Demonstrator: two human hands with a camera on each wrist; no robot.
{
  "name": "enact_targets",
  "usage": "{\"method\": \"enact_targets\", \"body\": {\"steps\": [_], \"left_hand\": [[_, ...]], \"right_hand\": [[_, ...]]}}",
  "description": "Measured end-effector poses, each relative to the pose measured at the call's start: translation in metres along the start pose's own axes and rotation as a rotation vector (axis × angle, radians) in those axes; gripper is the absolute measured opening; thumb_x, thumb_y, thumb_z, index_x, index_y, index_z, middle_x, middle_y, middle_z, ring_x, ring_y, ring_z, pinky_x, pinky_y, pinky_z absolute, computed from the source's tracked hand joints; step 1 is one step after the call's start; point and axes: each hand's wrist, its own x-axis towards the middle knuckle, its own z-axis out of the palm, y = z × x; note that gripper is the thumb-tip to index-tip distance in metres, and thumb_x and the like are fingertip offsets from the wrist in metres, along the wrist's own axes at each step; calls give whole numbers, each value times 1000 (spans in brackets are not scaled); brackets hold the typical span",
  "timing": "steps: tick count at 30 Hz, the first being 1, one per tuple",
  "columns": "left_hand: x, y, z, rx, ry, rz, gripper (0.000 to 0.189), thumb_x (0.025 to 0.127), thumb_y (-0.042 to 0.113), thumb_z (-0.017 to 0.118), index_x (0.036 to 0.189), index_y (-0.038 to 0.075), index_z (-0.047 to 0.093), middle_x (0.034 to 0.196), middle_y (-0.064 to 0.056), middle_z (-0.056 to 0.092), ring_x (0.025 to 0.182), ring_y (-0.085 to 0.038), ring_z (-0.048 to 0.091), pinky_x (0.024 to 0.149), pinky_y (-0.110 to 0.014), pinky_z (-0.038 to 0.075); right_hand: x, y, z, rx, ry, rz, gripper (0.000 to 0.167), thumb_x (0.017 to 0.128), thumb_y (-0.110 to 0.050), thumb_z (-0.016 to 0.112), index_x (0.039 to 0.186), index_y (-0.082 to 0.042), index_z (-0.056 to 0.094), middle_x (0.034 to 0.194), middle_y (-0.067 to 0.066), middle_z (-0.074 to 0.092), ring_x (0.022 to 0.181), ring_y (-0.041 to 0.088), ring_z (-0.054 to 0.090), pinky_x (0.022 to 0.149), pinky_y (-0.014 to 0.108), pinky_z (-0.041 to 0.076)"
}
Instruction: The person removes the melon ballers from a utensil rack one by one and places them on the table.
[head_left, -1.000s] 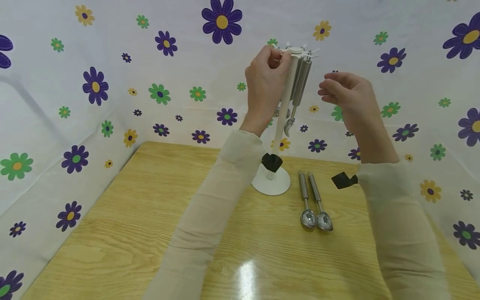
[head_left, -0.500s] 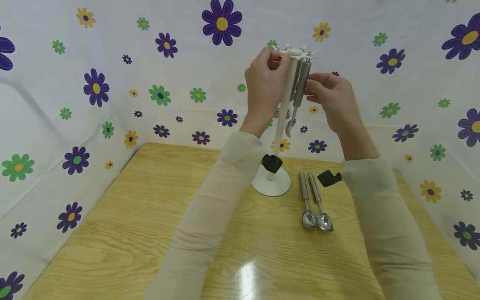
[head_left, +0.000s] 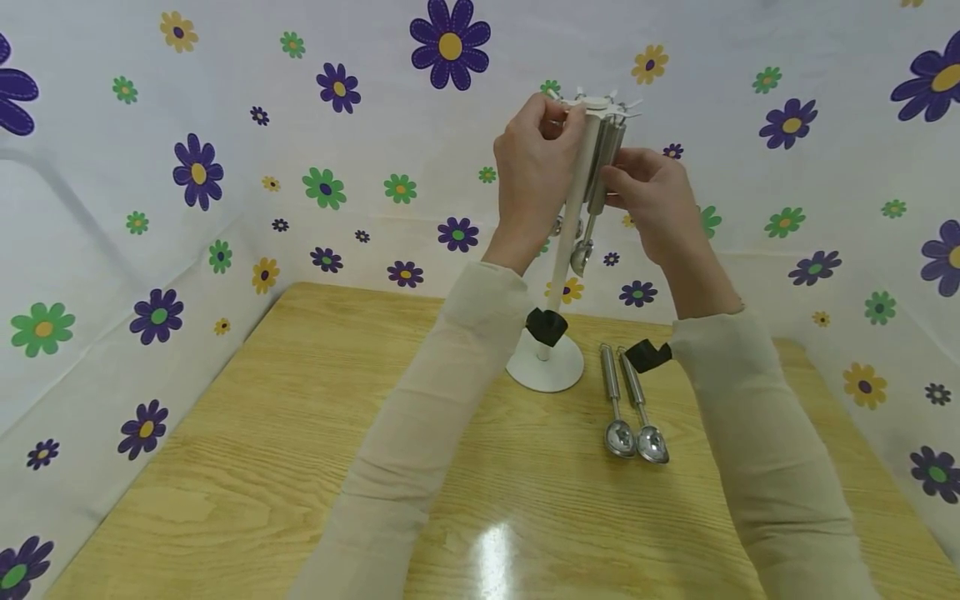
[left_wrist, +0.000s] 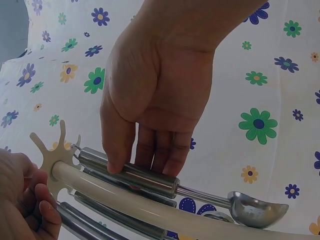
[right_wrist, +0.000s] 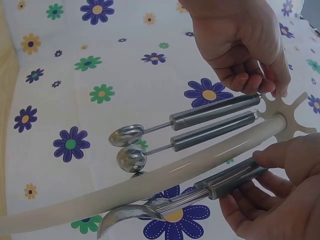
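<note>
A white stand (head_left: 564, 258) with a star-shaped hook top (right_wrist: 283, 117) bears several hanging metal ice cream scoops. My left hand (head_left: 534, 158) pinches the hook top's left side. On the stand's right, my right hand (head_left: 654, 202) holds the handle of one hanging ice cream scoop (left_wrist: 132, 176) between thumb and fingers. This scoop's bowl (right_wrist: 127, 215) rests close against the pole, and its loop is at a hook. Two other hanging scoops (right_wrist: 215, 112) show on the far side of the pole in the right wrist view.
Two more scoops (head_left: 620, 437) lie side by side on the wooden table (head_left: 262, 433), right of the stand's round base (head_left: 551, 377). White cloth with flowers (head_left: 360, 150) surrounds the table. A black wrist mount (head_left: 648, 356) hangs at the right sleeve.
My right hand has moved left from beside the stand and taken hold of a hanging scoop's handle. That scoop has turned a little. The left hand keeps its place on the hook top.
</note>
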Motion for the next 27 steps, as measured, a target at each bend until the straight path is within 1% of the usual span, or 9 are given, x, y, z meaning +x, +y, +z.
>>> {"method": "enact_targets", "body": {"steps": [5, 9, 16, 20, 24, 27], "left_hand": [[0, 0, 1, 7, -1, -5, 17, 106, 20, 61, 106, 4, 66, 90, -5, 70, 79, -12, 62, 70, -19, 53], [0, 0, 1, 9, -1, -3, 16, 106, 19, 60, 107, 4, 66, 90, -5, 70, 79, -12, 63, 70, -19, 53], [0, 0, 1, 6, 3, 7, 17, 106, 19, 60, 107, 3, 66, 91, -6, 71, 79, -13, 64, 71, -19, 53], [0, 1, 1, 3, 3, -2, 16, 106, 19, 60, 106, 4, 66, 90, -6, 70, 79, -12, 64, 70, -19, 53], [-1, 1, 2, 9, 2, -8, 16, 106, 19, 60, 107, 4, 66, 92, -6, 71, 80, -13, 65, 71, -18, 54], [-1, 1, 3, 17, 0, -7, 17, 106, 19, 60, 108, 3, 66, 93, -7, 71, 81, -13, 66, 72, -17, 55]], "right_hand": [[-1, 0, 1, -20, -8, -19, 44, 104, -20, 64, 143, 1, 57, 135, 15, 61, 116, 24, 65, 106, 37, 49], [-1, -1, 1, -1, -26, -8, 46, 103, -20, 66, 142, 2, 57, 134, 15, 62, 115, 24, 65, 106, 37, 49], [-3, -3, 2, 10, -49, 4, 46, 103, -22, 66, 142, 2, 58, 135, 15, 63, 115, 23, 66, 108, 38, 47], [-1, -1, 0, -5, -57, 2, 45, 104, -23, 65, 141, 2, 59, 134, 14, 64, 117, 23, 67, 110, 39, 45], [1, 2, -11, -57, -68, 14, 44, 104, -25, 65, 140, 1, 60, 129, 11, 68, 120, 26, 67, 118, 46, 35], [1, 2, -24, -109, -67, 28, 44, 104, -28, 66, 139, -1, 62, 121, 7, 70, 114, 22, 69, 122, 51, 25]]}}
